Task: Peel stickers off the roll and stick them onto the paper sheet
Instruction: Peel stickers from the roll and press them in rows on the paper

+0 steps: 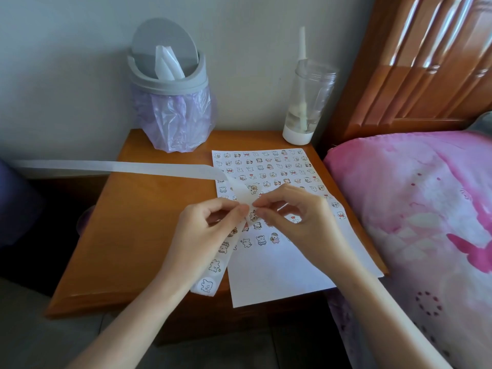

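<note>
Left hand (210, 230) and right hand (298, 214) meet above paper sheet (269, 265), each grip pinching sticker strip (213, 265) at same spot. Spent backing trails left off bench (138, 217); unpeeled end hangs over near edge. Sheet lies on bench, far half covered in sticker rows. Grey bin (170, 83) (purple liner, swing lid tilted) holds white scraps. Clear bottle (306, 102): straw inside, contents unclear.

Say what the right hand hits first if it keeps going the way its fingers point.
The right hand points left, toward the left hand. First contact is likely the sticker strip pinched between them, then the left fingertips; depth is unclear.
</note>
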{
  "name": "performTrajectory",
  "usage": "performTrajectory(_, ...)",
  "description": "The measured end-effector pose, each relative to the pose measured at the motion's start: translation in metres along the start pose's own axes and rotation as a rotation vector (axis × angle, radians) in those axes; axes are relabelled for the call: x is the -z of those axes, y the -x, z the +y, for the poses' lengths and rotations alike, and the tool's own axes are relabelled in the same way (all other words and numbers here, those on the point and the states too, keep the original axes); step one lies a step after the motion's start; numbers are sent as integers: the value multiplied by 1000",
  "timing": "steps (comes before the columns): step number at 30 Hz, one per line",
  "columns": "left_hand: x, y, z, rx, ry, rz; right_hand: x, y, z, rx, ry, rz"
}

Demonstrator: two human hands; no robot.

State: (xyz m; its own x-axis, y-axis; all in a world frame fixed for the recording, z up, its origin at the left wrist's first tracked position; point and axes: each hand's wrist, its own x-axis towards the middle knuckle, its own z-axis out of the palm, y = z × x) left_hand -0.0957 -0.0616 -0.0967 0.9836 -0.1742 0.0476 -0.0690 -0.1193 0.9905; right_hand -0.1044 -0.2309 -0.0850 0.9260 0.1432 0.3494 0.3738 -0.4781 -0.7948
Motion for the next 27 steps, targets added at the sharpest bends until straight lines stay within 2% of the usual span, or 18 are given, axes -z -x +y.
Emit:
performTrajectory(5, 0, 1, 0, 2, -1, 8, -1, 0, 1, 58, 75, 10)
performTrajectory(16, -3, 1, -3, 5, -29, 8, 1, 1, 2, 9, 171, -68)
performTrajectory(19, -2, 0, -4, 7, -33, 10, 11, 1, -4, -59, 77, -118)
performTrajectory(23, 0, 0, -7, 13, -61, 10, 41, -1, -2, -184, -24, -90)
performTrajectory(27, -1, 0, -9, -11, -117, 3, 71, 1, 13, -408, 94, -189)
